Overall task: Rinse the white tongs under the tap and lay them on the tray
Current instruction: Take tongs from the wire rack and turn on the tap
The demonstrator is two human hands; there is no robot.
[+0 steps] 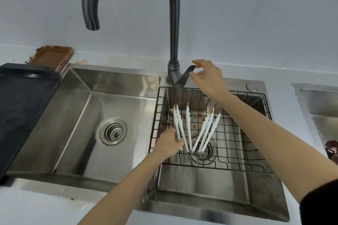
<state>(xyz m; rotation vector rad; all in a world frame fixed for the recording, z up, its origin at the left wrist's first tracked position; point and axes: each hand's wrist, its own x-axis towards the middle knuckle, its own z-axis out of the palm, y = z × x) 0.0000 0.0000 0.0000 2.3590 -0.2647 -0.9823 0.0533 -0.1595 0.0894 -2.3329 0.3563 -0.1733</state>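
Note:
Several white tongs [200, 133] with brown-stained tips lie fanned out on a black wire rack [237, 144] in the right sink basin. My left hand [169, 143] reaches onto the leftmost tongs [178, 124], fingers lying over their lower part. My right hand [208, 76] is at the dark tap's lever [183, 76], thumb and fingers pinching its tip. The tap spout [91, 22] curves over the left basin; no water runs. A black tray [23, 100] sits at the far left.
The left basin [76, 133] holds only its drain strainer [113, 132]. A brown wooden board [52, 56] lies behind the black tray. Another steel basin edge [318, 100] shows at the far right, with a dark brown object [332, 149] beside it.

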